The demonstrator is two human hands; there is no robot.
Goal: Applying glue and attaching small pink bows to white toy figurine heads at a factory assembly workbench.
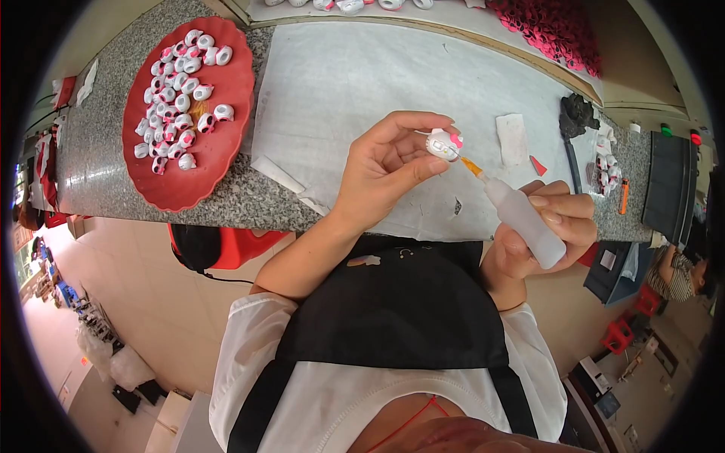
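Nearest the camera a black apron (393, 302) over a white shirt is seen, and just above it the two hands meet at the near edge of the bench (98, 151). The right hand (547, 226) is closed around a small squeeze bottle (521, 219) of soft, translucent white plastic, cylindrical, ending in a thin orange nozzle (472, 167). The left hand (385, 170) is pinched, thumb and fingertips, on a small white figure piece (444, 143) with a pink bow; it is held above the pale sheet (362, 83) that covers the middle of the bench, and the nozzle tip is brought right up to its underside. Whether any fluid is coming out cannot be told.

How far the work stands is judged only from what lies about. Toward the bench's left end a round red tray (223, 147), smooth and shallow, carries a heap of many like pieces (177, 98), glossy white with pink and dark marks; whether these are treated or waiting cannot be told. One piece is in hand, so the step appears to be under way on it. Along the far edge more white pieces (351, 4) and a mass of pink parts (551, 26) are seen.

The bench top is speckled grey stone, hard and polished. Near the right end a black cloth-like lump (575, 115), paper scraps (513, 137) and a small red wedge (538, 166) are laid.
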